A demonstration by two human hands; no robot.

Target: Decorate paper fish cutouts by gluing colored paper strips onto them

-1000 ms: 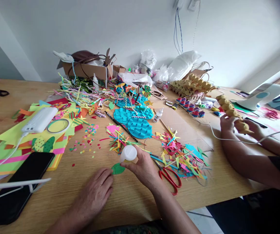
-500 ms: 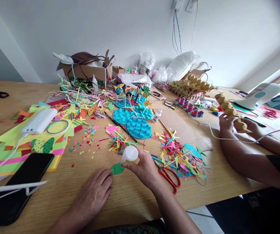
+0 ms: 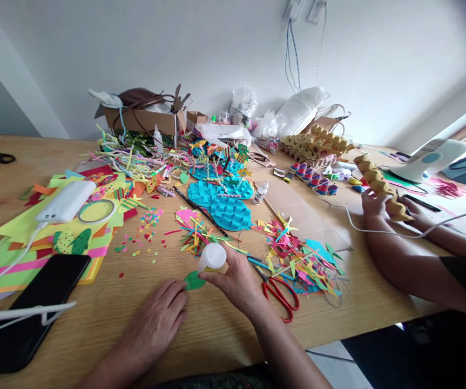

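Observation:
My right hand [image 3: 236,281] grips a white glue bottle [image 3: 212,257] turned nozzle down over a small green paper leaf [image 3: 194,281] on the wooden table [image 3: 224,329]. My left hand [image 3: 155,321] lies flat on the table, fingers stretched out, fingertips touching the left edge of the leaf. Red-handled scissors [image 3: 279,294] lie just right of my right hand, beside a heap of coloured paper scraps [image 3: 297,254].
A black phone [image 3: 30,310] and coloured paper sheets [image 3: 34,237] with a white power bank [image 3: 66,201] lie at the left. Blue woven paper discs [image 3: 224,205] sit mid-table. Boxes and bags line the back. At the right another person's hands [image 3: 394,210] hold an egg-carton strip [image 3: 378,183].
The glue bottle tipped slightly lower toward the leaf. The other person's egg-carton strip shifted a little left. My left hand stayed in place.

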